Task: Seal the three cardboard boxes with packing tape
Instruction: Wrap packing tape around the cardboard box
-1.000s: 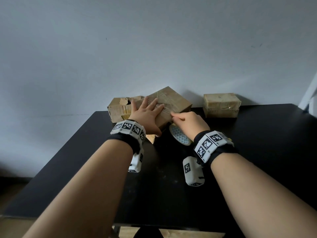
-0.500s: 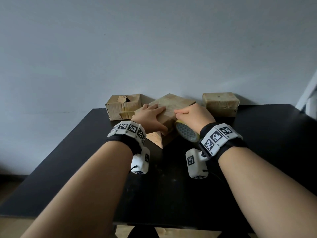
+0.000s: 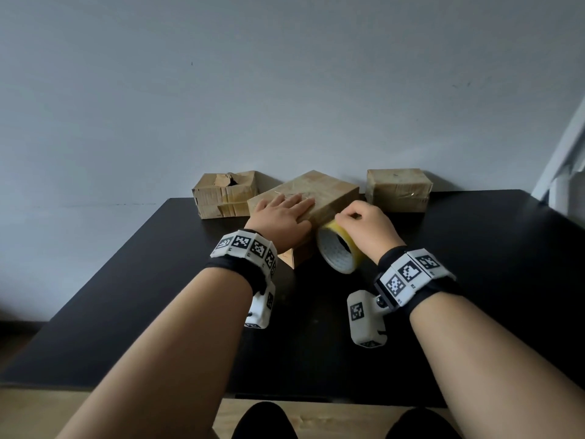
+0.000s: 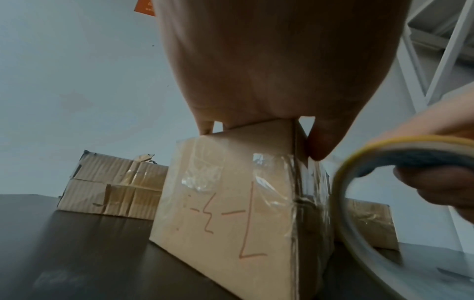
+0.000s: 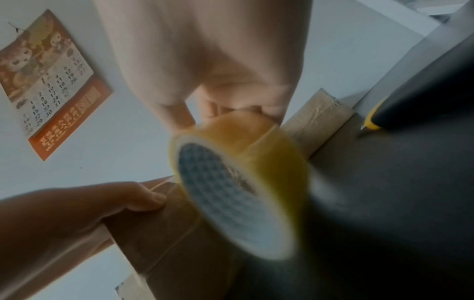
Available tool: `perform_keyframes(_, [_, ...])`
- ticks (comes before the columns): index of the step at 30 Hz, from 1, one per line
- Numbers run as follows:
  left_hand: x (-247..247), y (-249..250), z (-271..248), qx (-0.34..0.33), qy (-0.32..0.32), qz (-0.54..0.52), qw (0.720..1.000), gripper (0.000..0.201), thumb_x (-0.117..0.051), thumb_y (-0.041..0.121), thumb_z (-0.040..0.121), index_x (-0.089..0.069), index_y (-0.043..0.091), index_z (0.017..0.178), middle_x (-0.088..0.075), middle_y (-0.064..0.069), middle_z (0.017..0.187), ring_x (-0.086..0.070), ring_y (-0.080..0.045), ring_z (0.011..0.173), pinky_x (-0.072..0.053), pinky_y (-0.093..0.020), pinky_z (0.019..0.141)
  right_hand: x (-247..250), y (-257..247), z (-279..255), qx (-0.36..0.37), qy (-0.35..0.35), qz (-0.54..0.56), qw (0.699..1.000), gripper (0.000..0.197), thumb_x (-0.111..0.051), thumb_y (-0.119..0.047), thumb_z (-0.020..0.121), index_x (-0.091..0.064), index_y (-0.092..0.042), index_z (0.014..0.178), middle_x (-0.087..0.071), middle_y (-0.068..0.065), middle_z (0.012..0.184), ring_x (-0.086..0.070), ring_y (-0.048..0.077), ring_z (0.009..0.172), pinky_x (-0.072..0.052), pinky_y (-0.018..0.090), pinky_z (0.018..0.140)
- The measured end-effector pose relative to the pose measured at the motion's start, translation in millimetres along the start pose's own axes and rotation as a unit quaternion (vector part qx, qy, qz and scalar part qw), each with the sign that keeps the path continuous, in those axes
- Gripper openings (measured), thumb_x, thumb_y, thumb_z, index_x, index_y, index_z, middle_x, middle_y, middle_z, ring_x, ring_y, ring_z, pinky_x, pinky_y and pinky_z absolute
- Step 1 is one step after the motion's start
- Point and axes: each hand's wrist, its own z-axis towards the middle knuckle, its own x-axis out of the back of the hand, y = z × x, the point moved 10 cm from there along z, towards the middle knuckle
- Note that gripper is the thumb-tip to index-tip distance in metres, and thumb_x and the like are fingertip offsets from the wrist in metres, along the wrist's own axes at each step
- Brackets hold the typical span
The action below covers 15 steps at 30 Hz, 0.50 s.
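A cardboard box (image 3: 329, 191) (image 4: 231, 213) (image 5: 164, 239) stands cornerwise on the black table (image 3: 474, 280), with clear tape on its near corner. My left hand (image 3: 281, 217) (image 4: 256, 71) (image 5: 77, 213) lies flat on its top, fingers straight, thumb down its right side. My right hand (image 3: 364, 226) (image 5: 218, 81) grips a yellowish roll of packing tape (image 3: 338, 248) (image 4: 372, 182) (image 5: 243, 182) against the box's right face. A torn second box (image 3: 221, 193) (image 4: 110, 188) sits at the back left. The third box (image 3: 397, 188) (image 5: 315, 121) sits at the back right.
All the boxes stand near the wall at the table's far edge. A black tool with a yellow tip (image 5: 400, 105) lies on the table to the right. A calendar (image 5: 48, 81) hangs on the wall. White shelving (image 3: 566, 153) stands at the far right.
The middle box has come down from a tilt onto the table. My right hand has drawn the tape roll toward me along the box's right side. My left hand has flattened on top.
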Motion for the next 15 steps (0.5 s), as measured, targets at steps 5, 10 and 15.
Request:
perform_keyframes(5, [2,1,-3,0.011,0.009,0.022,1.0,0.055,-0.02,0.046,0.097,-0.011,0.041,0.151,-0.011,0.01,0.161,-0.009,-0.017,0.148,-0.009,-0.043,0.118,-2,1,6,-0.019,-0.021,-0.055,0.998,0.028,-0.063,-0.035,0.088,-0.074,-0.01,0.083,-0.071,0.006,0.085,-0.065,0.022,0.085,-0.053,0.04,0.085])
perform_keyframes(10, [9,8,-8,0.041,0.053,0.043,0.997,0.054,-0.019,0.043,0.097,-0.018,0.036,0.15,-0.021,0.007,0.158,-0.019,-0.017,0.144,-0.017,-0.048,0.11,14,-5,8,-0.014,0.006,-0.047,0.999,0.041,-0.065,-0.038,0.087,-0.073,0.001,0.096,-0.071,0.018,0.099,-0.067,0.031,0.093,-0.053,0.043,0.088])
perform_keyframes(15, [8,10,-12,0.136,0.065,0.07,0.986,0.053,-0.019,0.04,0.096,-0.027,0.024,0.146,-0.037,-0.005,0.148,-0.034,-0.031,0.133,-0.027,-0.055,0.1,30,-11,7,0.021,0.028,-0.039,0.999,0.03,-0.06,-0.034,0.093,-0.076,-0.009,0.1,-0.074,0.003,0.102,-0.064,0.022,0.1,-0.05,0.036,0.092])
